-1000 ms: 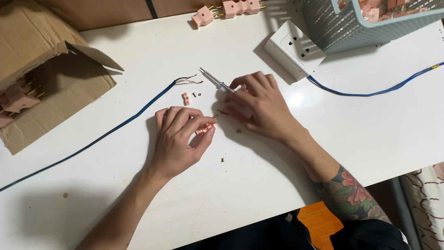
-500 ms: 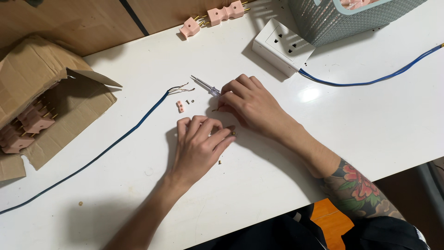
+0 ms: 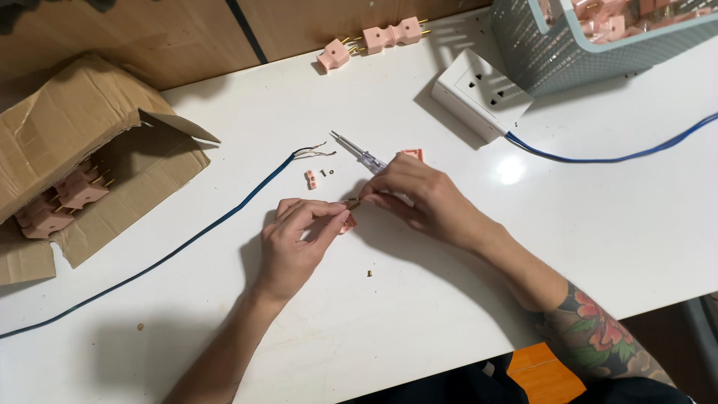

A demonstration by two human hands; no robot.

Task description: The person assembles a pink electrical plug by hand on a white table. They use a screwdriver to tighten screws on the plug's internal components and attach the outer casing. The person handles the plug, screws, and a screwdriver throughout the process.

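Your left hand (image 3: 295,243) pinches a small pink plug part (image 3: 347,222), mostly hidden. Your right hand (image 3: 419,198) grips a screwdriver (image 3: 359,153). The brown cardboard box (image 3: 82,142) sits left on the bench (image 3: 449,314).

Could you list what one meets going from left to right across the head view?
Cardboard box with pink plugs, left hand, small pink piece, right hand, white power strip, teal mesh basket.

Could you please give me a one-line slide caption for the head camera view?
Left hand and right hand pinch a pink plug part beside a screwdriver on a white table.
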